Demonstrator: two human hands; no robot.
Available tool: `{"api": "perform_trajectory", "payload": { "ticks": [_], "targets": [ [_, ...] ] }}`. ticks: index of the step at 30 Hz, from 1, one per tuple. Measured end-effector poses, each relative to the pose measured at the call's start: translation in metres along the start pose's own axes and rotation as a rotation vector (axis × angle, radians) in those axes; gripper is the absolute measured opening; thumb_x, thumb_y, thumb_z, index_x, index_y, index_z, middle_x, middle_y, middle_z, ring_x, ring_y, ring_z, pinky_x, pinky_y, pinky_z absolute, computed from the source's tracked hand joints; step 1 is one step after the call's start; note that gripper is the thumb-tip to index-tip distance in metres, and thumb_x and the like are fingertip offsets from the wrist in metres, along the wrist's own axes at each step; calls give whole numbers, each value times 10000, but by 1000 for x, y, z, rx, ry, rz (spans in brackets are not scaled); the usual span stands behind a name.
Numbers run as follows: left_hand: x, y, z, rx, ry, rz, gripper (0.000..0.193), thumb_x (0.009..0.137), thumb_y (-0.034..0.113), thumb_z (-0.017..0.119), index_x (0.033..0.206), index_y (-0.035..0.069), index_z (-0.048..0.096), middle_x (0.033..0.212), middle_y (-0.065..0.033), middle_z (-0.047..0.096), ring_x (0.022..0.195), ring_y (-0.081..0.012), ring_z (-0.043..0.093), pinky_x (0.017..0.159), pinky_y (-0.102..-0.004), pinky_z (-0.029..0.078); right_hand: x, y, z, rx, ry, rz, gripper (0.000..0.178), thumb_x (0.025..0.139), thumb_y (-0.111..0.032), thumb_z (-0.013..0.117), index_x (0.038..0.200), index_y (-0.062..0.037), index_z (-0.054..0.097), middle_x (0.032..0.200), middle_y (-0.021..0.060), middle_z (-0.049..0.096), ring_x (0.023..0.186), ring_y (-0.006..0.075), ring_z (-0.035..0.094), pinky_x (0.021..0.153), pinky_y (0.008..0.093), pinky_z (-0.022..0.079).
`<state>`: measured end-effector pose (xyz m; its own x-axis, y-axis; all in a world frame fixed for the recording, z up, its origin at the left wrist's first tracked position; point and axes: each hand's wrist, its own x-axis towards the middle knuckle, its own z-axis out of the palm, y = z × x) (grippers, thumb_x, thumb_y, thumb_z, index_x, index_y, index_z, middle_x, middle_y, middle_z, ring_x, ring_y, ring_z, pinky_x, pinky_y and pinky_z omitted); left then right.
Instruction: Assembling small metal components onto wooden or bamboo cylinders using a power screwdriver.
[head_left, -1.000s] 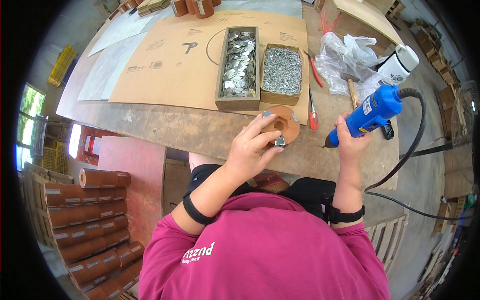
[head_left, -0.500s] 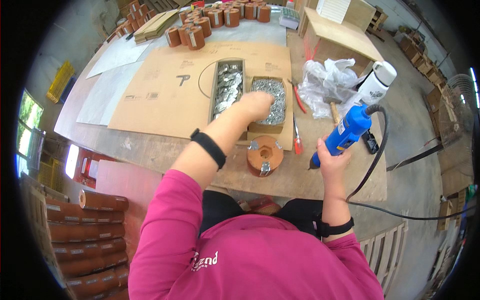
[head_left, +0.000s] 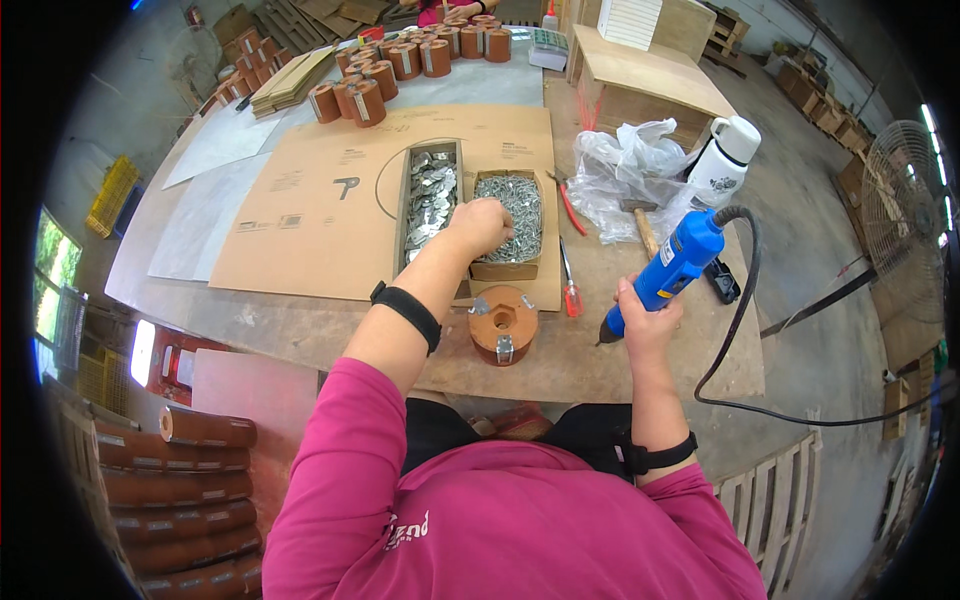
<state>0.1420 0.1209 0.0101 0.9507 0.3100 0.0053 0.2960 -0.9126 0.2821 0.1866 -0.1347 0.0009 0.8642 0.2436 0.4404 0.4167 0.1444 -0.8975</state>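
Head view: a blue power driver (head_left: 680,258) is being gripped by the right hand (head_left: 648,318), fingers wrapped around its body, to the right of a round brown block (head_left: 490,330). Its long axis is being held on a slant: the cord end is being aimed up and away from the block, while the dark nose is being pointed down and leftward, close to the table (head_left: 585,375); whether the wood is being touched cannot be told. The block is being supported by the table, axis upright, hollowed face upward, near the front edge.

Beyond the block, the left hand (head_left: 482,228) is being held over a screw box (head_left: 507,271), fingers curled downward; whether a screw is being pinched cannot be told.

Room for moving is being given by bare wood between block and driver nose. It is being bounded beyond the block by the screw box, and just right of the block by a red-handled screwdriver (head_left: 572,300). Farther right of the block, a black cord (head_left: 757,258) is being looped.
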Motion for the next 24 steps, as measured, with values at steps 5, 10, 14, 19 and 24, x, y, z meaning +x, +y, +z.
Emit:
{"api": "perform_trajectory", "payload": {
  "ticks": [5,10,14,19,24],
  "targets": [
    [-13,9,-20,8,90,10,205,742,282,591,824,110,666,812,-111,623,782,-288,584,697,-381,458,2,-8,3,42,1,-9,372,714,-21,608,1042,8,434,746,62,533,591,131,548,550,265,457],
    [-38,12,-38,-134,243,-43,216,771,258,569,858,77,650,802,-124,623,758,-285,590,683,-369,461,5,-24,5,137,70,93,245,698,-41,646,871,-25,472,724,44,540,586,114,543,540,257,454],
    [-74,16,-50,-390,435,-15,154,791,145,546,853,38,638,806,-139,626,761,-247,608,674,-305,464,11,-44,2,217,103,120,322,734,-28,601,1014,-3,443,729,57,531,573,131,543,542,277,468],
    [-110,28,-47,-762,502,27,214,791,41,554,996,-18,544,886,-104,644,737,-149,618,656,-247,470,24,-87,8,486,59,-83,416,776,-96,530,1144,-19,352,730,76,502,605,173,518,577,322,452],
    [-141,46,-43,-757,445,136,109,740,31,611,842,-6,599,772,-85,637,700,-145,611,647,-246,472,20,-128,17,659,-98,-179,385,819,-194,454,1161,-54,346,756,64,471,696,162,477,662,344,426]
  ]
}}
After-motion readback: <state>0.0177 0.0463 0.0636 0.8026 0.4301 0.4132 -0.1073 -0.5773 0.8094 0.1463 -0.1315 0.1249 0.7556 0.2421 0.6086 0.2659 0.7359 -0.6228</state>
